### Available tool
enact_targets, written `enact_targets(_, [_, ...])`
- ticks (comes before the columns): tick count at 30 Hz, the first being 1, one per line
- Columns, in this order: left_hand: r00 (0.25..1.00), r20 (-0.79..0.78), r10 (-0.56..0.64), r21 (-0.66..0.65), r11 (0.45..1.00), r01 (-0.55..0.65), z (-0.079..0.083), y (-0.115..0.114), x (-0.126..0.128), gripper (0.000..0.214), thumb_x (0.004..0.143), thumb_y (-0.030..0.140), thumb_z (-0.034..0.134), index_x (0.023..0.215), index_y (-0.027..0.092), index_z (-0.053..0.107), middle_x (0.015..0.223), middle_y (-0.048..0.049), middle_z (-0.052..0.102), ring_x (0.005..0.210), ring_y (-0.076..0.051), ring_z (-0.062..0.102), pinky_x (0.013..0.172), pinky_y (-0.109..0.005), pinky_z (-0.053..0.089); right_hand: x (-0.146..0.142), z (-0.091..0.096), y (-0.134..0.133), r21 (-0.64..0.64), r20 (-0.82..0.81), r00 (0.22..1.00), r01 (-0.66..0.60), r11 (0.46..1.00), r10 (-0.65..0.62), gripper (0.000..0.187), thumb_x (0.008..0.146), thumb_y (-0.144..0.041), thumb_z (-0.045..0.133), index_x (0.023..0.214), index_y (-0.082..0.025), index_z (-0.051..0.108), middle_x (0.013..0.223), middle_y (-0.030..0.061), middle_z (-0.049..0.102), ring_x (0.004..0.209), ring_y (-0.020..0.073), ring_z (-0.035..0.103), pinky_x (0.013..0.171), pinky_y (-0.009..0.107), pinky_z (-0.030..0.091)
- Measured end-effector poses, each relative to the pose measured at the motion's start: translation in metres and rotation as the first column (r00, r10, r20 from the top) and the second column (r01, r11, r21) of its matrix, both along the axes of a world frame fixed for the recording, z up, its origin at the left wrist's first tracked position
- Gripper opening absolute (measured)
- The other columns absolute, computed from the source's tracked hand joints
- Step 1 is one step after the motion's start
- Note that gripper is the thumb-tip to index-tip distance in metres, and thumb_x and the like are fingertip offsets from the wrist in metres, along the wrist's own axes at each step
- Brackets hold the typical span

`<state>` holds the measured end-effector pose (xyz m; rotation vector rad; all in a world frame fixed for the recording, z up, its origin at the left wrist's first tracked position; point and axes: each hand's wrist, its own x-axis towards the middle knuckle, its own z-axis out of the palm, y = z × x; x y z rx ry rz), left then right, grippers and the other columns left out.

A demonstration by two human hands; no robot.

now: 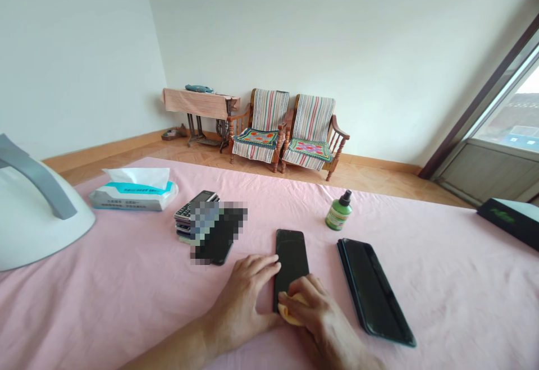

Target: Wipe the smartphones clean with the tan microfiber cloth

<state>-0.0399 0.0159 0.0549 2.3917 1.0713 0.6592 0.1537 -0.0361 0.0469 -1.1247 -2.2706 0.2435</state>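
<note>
A black phone [291, 255] lies face up on the pink cloth of the table [126, 291]. My left hand [244, 297] rests beside it with fingers stretched flat, the fingertips touching the phone's left edge. My right hand [314, 308] is closed on a small yellow cloth [289, 309] and presses it onto the phone's near end. The near part of the phone is hidden under this hand.
Two larger black phones [373, 288] lie stacked to the right. A green spray bottle [338, 211] stands behind. Further left sit a pile of phones [197, 218], a tissue pack [135, 190] and a white appliance [33, 213]. A dark box [509, 221] sits at the right edge.
</note>
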Motion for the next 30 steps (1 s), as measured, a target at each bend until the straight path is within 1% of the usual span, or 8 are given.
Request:
enact_targets(3, [1.000,0.000,-0.009,0.005,1.000,0.009,-0.003,0.002,0.000,0.061,0.065,0.026,0.080,0.122,0.022,0.059,0.133,-0.0093,0.055,0.122,-0.030,0.048,0.104,-0.049,0.035,-0.008,0.005,0.003,0.010,0.008,1.000,0.023,1.000,-0.023,0.021,0.089,-0.010,0.047,0.087,-0.020,0.065,0.084,0.0062,0.058,0.079,0.0188,0.052,0.068,0.032,0.043])
enact_targets(6, [1.000,0.000,-0.019,0.006,1.000,0.019,-0.005,0.003,-0.001,0.068,0.061,0.035,0.084,0.123,0.024,0.058,0.134,-0.0090,0.055,0.123,-0.031,0.048,0.103,-0.051,0.035,0.003,0.007,0.001,0.017,0.031,0.996,0.081,0.997,-0.081,0.022,0.085,-0.007,0.047,0.083,-0.020,0.065,0.080,0.0054,0.057,0.077,0.0190,0.051,0.068,0.033,0.041])
enact_targets(9, [1.000,0.005,-0.020,0.022,1.000,0.020,-0.006,0.002,-0.001,0.072,0.058,0.033,0.084,0.124,0.024,0.058,0.134,-0.0086,0.055,0.123,-0.032,0.047,0.104,-0.051,0.035,0.011,0.007,-0.002,0.033,0.026,0.993,0.115,0.993,-0.116,0.023,0.085,-0.006,0.045,0.080,-0.018,0.063,0.078,0.0062,0.056,0.075,0.0189,0.049,0.066,0.032,0.041])
enact_targets(14, [1.000,0.007,-0.022,0.064,0.998,0.022,-0.007,0.001,0.000,0.065,0.059,0.015,0.072,0.122,0.022,0.057,0.133,-0.0080,0.055,0.120,-0.030,0.049,0.103,-0.047,0.036,-0.008,0.007,-0.003,0.038,0.059,0.998,-0.001,0.999,-0.001,0.019,0.092,-0.014,0.046,0.087,-0.019,0.064,0.082,0.0062,0.059,0.077,0.0184,0.050,0.066,0.031,0.042])
enact_targets(16, [1.000,0.001,-0.027,0.067,0.997,0.027,-0.008,0.001,0.000,0.066,0.059,0.013,0.069,0.123,0.023,0.057,0.134,-0.0074,0.055,0.120,-0.029,0.049,0.103,-0.047,0.036,-0.012,0.007,-0.002,0.057,0.073,0.997,-0.028,0.998,0.024,0.019,0.092,-0.015,0.047,0.085,-0.020,0.064,0.081,0.0051,0.059,0.077,0.0181,0.050,0.066,0.031,0.042])
enact_targets(19, [1.000,0.004,-0.031,0.056,0.998,0.031,-0.009,0.001,-0.001,0.066,0.061,0.021,0.076,0.124,0.024,0.056,0.134,-0.0075,0.054,0.122,-0.030,0.048,0.104,-0.048,0.036,-0.004,0.009,-0.004,0.079,0.067,0.998,-0.011,0.997,0.006,0.025,0.093,-0.013,0.043,0.076,-0.019,0.061,0.077,0.0047,0.058,0.074,0.0173,0.050,0.066,0.031,0.042])
enact_targets(24, [1.000,0.010,-0.025,0.040,0.999,0.025,-0.009,0.001,-0.003,0.071,0.061,0.034,0.083,0.126,0.026,0.056,0.135,-0.0079,0.054,0.123,-0.032,0.048,0.103,-0.051,0.036,0.014,0.010,-0.010,0.089,0.064,0.996,0.058,0.994,-0.063,0.024,0.089,-0.010,0.042,0.076,-0.019,0.059,0.075,0.0063,0.057,0.072,0.0188,0.050,0.063,0.032,0.041])
enact_targets(30, [1.000,-0.007,-0.024,0.042,0.999,0.025,-0.004,0.000,0.000,0.069,0.063,0.035,0.083,0.126,0.025,0.057,0.135,-0.0090,0.055,0.122,-0.032,0.048,0.103,-0.050,0.037,0.007,0.010,-0.012,0.083,0.058,0.998,-0.023,0.996,0.018,0.024,0.090,-0.010,0.042,0.076,-0.019,0.059,0.077,0.0061,0.057,0.073,0.0183,0.051,0.062,0.030,0.042])
